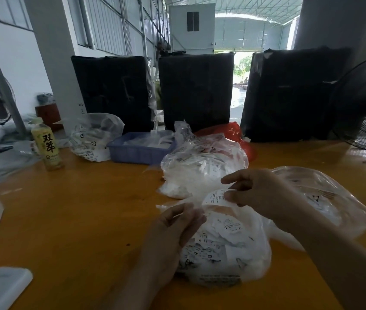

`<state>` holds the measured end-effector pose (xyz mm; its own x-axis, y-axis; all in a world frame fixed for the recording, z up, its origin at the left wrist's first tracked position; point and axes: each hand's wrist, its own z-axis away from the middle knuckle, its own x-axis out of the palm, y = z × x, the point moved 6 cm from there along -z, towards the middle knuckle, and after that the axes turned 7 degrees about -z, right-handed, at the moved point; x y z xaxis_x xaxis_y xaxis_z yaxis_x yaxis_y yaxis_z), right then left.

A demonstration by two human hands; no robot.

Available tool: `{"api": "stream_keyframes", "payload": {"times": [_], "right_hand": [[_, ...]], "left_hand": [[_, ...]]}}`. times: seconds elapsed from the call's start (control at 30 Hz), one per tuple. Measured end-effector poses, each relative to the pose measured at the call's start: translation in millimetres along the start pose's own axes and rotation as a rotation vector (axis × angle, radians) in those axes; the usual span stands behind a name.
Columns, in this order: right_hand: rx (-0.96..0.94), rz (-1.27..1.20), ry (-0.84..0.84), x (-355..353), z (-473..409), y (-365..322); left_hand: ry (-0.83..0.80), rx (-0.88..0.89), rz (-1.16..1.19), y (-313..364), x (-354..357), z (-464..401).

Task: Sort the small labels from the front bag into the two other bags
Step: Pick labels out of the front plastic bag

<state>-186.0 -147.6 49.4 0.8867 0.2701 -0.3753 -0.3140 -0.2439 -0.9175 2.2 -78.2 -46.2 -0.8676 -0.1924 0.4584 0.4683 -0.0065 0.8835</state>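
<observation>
- Presently, right hand [258,193] pinches a label [216,196] above the front bag [229,242]; light grip risks dropping it.
- Left hand [175,229] grips the bag's mouth; release would close it.
- Destination bags [202,166] adjoin; misfiling possible.

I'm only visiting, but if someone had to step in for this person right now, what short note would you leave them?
Right hand: pinches a small label above the front bag.
Left hand: fingers curled at the front bag's open top, apparently holding the plastic.
Two other bags: a full one just behind, a flatter one to the right.
Done: both already hold labels.
Left: the front bag is still full; place this label and carry on sorting.
</observation>
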Motion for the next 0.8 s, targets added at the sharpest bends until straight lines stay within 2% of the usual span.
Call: {"api": "stream_keyframes", "payload": {"times": [0.13,0.3,0.5,0.63,0.8], "right_hand": [[-0.041,0.057,0.008,0,0,0],[-0.110,-0.035,0.019,2,-2,-6],[-0.270,0.126,0.012,0,3,-19],[-0.328,0.308,0.082,4,5,-24],[-0.407,0.379,0.077,12,10,-29]], "left_hand": [[0.019,0.017,0.011,2,-2,-1],[0.006,0.009,0.023,-1,-2,-1],[-0.004,0.028,0.010,1,0,-1],[-0.030,0.048,0.009,0,1,0],[-0.048,0.062,-0.029,-1,1,-2]]}}
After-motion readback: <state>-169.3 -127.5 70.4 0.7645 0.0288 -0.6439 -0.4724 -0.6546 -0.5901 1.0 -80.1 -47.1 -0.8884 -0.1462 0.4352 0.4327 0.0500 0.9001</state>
